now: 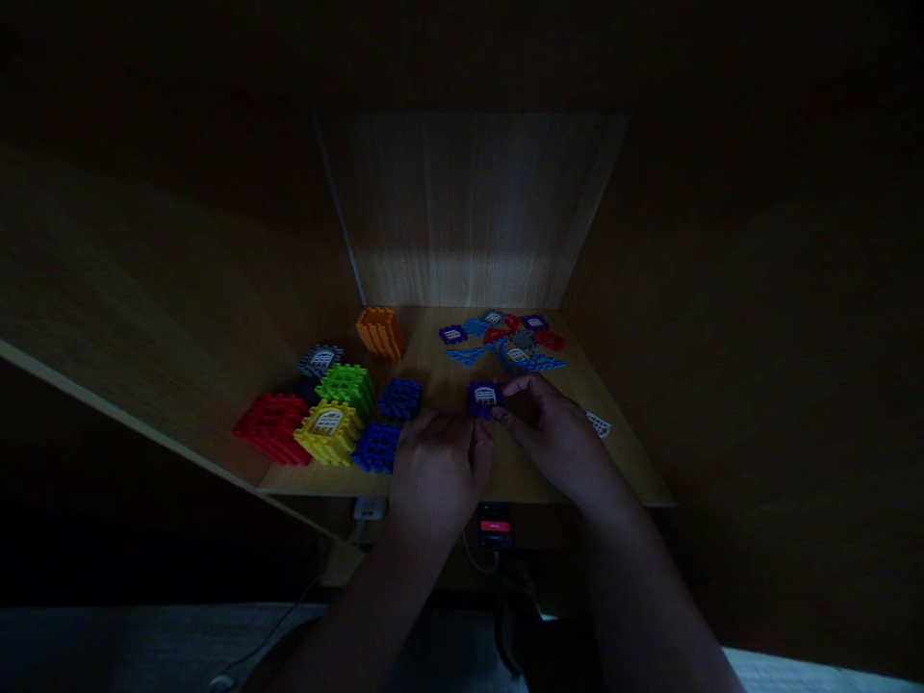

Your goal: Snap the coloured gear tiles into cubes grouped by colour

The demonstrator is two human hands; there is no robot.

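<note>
The scene is dim. My left hand (437,467) and my right hand (549,423) meet over a wooden desk (433,371), fingers pinched on a purple interlocking tile piece (483,396) with a white window print. The piece sits between both sets of fingertips, just above the desk. Left of my left hand stand assembled cubes: two blue cubes (376,446) (400,397), a yellow cube (328,430), a green cube (347,383), a red cube (272,426), a grey cube (320,360) and an orange cube (380,332).
A heap of loose flat tiles (509,339) in purple, blue, red and grey lies at the back right. One white tile (599,423) rests by my right wrist. Wooden walls enclose the desk at the back and both sides. A small device (495,526) with a red light hangs under the front edge.
</note>
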